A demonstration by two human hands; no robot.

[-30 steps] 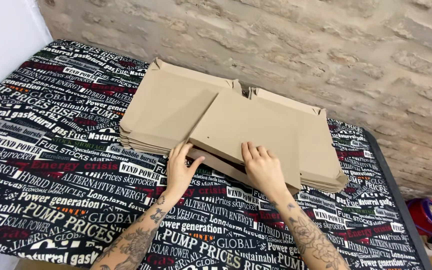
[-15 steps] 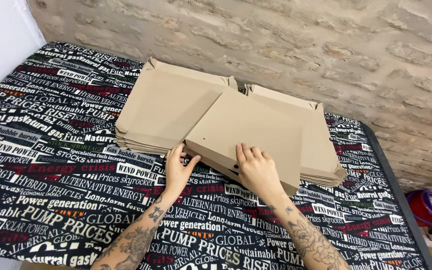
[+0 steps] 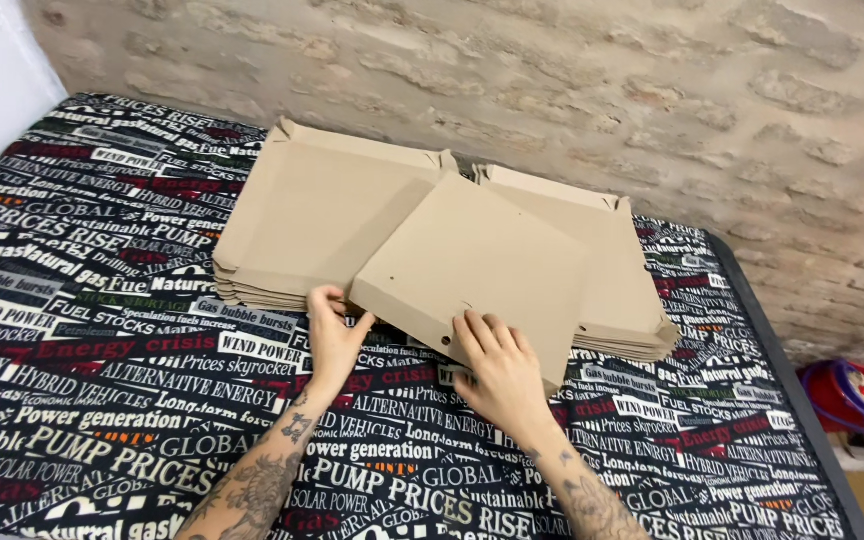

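Note:
A closed brown cardboard box [image 3: 472, 265], flat and square, lies on top of a stack of unfolded cardboard box blanks [image 3: 312, 210]. My left hand [image 3: 332, 335] rests at the box's near left corner, fingers on its front edge. My right hand [image 3: 497, 370] lies flat over the near front edge of the box, pressing on its lid and front flap. Both forearms are tattooed. The front flap of the box looks closed down against the lid.
The stack sits on a table covered with a black cloth [image 3: 102, 330] printed with white and coloured lettering. A brick wall [image 3: 602, 90] runs behind. A red and purple object [image 3: 847, 395] sits on the floor at the right.
The gap at the front of the box has closed as the lid came down. My right hand slid toward the front edge. The view shifted slightly right.

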